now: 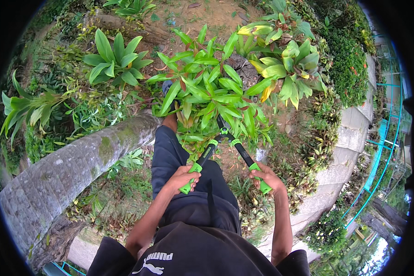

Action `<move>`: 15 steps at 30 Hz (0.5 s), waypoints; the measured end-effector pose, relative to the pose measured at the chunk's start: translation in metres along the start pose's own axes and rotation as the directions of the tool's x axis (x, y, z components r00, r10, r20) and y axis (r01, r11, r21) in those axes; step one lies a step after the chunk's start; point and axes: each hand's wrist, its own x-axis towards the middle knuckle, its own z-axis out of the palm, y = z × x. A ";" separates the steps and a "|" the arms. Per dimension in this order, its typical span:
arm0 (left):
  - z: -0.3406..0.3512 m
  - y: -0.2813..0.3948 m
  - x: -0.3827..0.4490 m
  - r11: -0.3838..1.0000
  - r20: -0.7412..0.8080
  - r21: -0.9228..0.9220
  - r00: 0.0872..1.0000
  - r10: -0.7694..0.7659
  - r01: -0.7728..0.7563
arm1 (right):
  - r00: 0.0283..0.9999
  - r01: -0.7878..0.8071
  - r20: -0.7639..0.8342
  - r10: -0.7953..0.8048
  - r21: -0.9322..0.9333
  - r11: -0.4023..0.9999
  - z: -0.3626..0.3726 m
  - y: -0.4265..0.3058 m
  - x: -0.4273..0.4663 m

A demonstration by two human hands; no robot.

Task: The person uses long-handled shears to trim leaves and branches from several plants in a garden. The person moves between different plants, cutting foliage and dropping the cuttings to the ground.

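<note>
My left hand [184,178] grips one green handle of a pair of hedge shears [223,131]. Around the other green handle my right hand [267,176] is closed. The two handles spread apart below the pivot in a V. Past the pivot, the dark blades reach into a leafy green shrub [207,86] with some reddish young leaves. Foliage covers most of the blades, so what lies between them is hidden.
A grey, moss-patched tree trunk [89,155] slants along my left side. Broad-leaved plants stand at left [115,60] and right, the right one [289,65] partly yellowed. A stone kerb [348,134] curves along the right, with a turquoise metal railing [388,138] beyond it.
</note>
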 end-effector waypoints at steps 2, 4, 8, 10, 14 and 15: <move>-0.019 0.010 0.002 1.000 0.020 0.021 1.000 0.004 -0.005 | 0.999 -0.012 0.039 0.012 -0.009 1.000 -0.011 -0.008 0.006; -0.029 0.018 0.016 1.000 0.064 -0.007 0.998 0.014 -0.014 | 0.999 -0.017 0.044 0.020 -0.070 0.997 -0.021 -0.021 0.023; -0.013 0.029 0.035 0.993 -0.027 -0.061 0.995 0.096 -0.098 | 0.999 0.037 0.031 -0.032 -0.191 0.981 -0.015 -0.045 0.057; -0.017 0.031 0.043 0.984 -0.008 -0.100 0.989 0.147 -0.147 | 0.996 0.077 0.061 -0.068 -0.170 0.982 -0.002 -0.055 0.070; -0.024 0.034 0.052 0.978 -0.013 -0.137 0.987 0.159 -0.159 | 0.997 0.071 0.008 -0.071 -0.175 0.982 0.011 -0.061 0.079; -0.023 0.036 0.051 0.978 -0.018 -0.146 0.989 0.148 -0.149 | 0.997 0.074 0.001 -0.075 -0.186 0.980 0.013 -0.060 0.079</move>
